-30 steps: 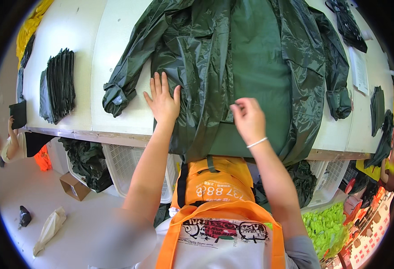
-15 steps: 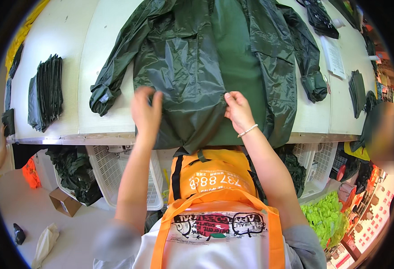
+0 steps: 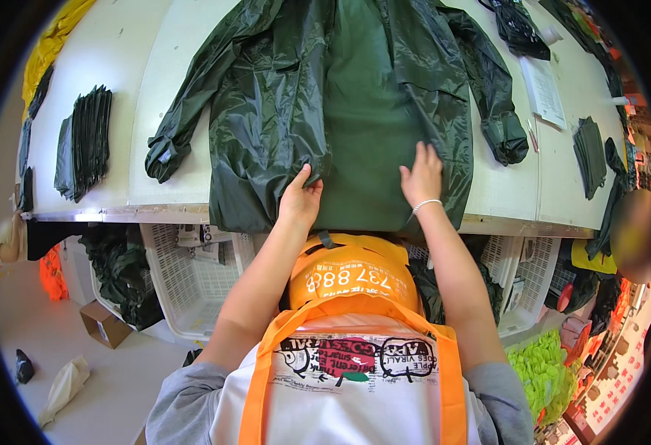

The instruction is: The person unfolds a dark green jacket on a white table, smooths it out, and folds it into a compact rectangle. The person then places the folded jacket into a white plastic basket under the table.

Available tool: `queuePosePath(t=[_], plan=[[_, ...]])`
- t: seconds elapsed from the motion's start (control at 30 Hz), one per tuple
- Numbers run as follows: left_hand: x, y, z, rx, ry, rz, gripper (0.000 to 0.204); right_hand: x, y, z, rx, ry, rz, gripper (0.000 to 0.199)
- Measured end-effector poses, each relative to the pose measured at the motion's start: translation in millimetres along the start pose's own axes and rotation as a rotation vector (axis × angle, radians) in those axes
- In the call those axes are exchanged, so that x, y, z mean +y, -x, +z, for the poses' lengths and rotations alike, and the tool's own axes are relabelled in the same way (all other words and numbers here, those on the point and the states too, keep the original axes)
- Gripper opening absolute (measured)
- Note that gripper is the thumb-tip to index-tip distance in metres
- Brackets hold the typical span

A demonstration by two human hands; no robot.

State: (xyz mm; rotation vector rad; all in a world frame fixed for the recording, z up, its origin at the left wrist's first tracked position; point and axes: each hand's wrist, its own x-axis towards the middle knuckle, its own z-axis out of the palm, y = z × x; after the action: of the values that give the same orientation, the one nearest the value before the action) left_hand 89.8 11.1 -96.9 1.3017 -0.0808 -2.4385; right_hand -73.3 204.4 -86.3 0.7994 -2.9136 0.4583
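Note:
A dark green raincoat point(image 3: 262, 133) lies spread on the white table, its front open and the matte green lining point(image 3: 362, 133) showing between the two front panels. Its sleeves stretch out to either side, cuffs bunched. My left hand point(image 3: 301, 199) pinches the inner edge of the left front panel near the hem. Over the lining beside the right front panel point(image 3: 444, 141), my right hand point(image 3: 423, 178) is open, fingers pointing away and slightly blurred; whether it touches the cloth I cannot tell.
A stack of folded dark pieces point(image 3: 84, 144) lies on the table point(image 3: 159, 81) at left. Papers point(image 3: 543, 93), a black bundle point(image 3: 520, 30) and folded dark pieces point(image 3: 589, 157) are at right. White plastic baskets point(image 3: 192, 282) stand under the table edge. A person point(image 3: 635, 237) is at far right.
My right hand has let go of the left panel's edge and moved right, opening. My left hand has shifted right to that edge. The left panel now lies further left, baring more lining.

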Motion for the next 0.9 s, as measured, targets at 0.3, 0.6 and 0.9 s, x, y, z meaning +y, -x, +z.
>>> queuePosePath(t=[0.3, 0.6, 0.9], plan=[[0.1, -25.6, -24.6, -0.115, -0.18, 0.001, 0.014, 108.6, -26.2, -9.4, 0.176, -0.04, 0.311, 0.045], [6.7, -6.9, -24.1, -0.204, -0.37, -0.048, 0.021, 110.9, -64.9, -69.9, -0.146, -1.747, 0.674, 0.02], [-30.1, 5.9, 11.0, -0.11, -0.281, -0.169, 0.029, -34.5, 9.7, -18.6, -0.256, -0.596, 0.179, 0.027]])
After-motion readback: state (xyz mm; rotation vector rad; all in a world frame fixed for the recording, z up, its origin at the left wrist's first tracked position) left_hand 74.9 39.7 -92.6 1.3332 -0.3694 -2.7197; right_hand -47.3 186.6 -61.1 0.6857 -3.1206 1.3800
